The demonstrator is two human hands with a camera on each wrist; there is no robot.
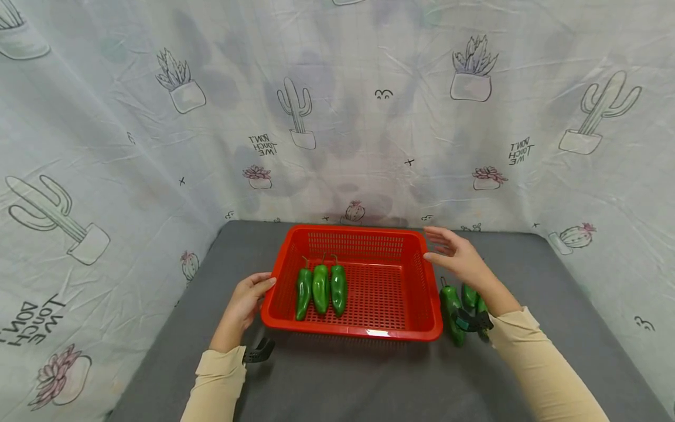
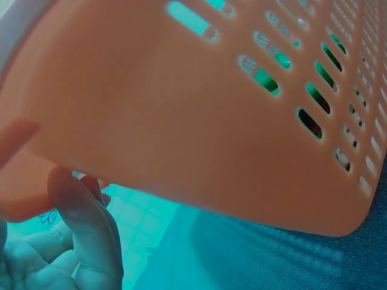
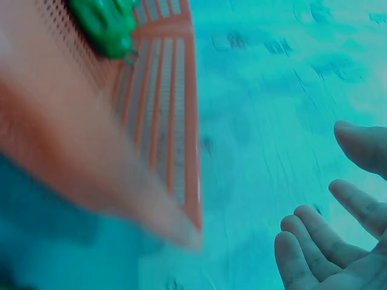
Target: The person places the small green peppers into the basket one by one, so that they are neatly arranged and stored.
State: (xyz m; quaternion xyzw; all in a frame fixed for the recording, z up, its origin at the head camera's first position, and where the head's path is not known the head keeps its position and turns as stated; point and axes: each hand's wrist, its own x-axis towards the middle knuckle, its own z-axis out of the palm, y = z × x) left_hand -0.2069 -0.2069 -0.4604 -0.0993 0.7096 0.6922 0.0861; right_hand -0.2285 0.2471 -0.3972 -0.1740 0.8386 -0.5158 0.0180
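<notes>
A red plastic basket (image 1: 358,332) with slotted walls stands on the grey table. Three green peppers (image 1: 320,287) lie side by side in its left half, stems away from me. My left hand (image 1: 248,299) holds the left rim, and the left wrist view shows its fingers (image 2: 84,223) at the edge of the basket wall (image 2: 151,109). Just off the right rim, my right hand (image 1: 464,258) is raised with its fingers spread and nothing in it. In the right wrist view a gap separates those fingers (image 3: 317,241) from the basket (image 3: 192,121).
Several more green peppers (image 1: 452,305) lie on the table right of the basket, partly hidden under my right forearm. A white cloth (image 1: 348,117) printed with potted cacti hangs behind and at both sides. The grey tabletop (image 1: 369,381) extends in front of the basket.
</notes>
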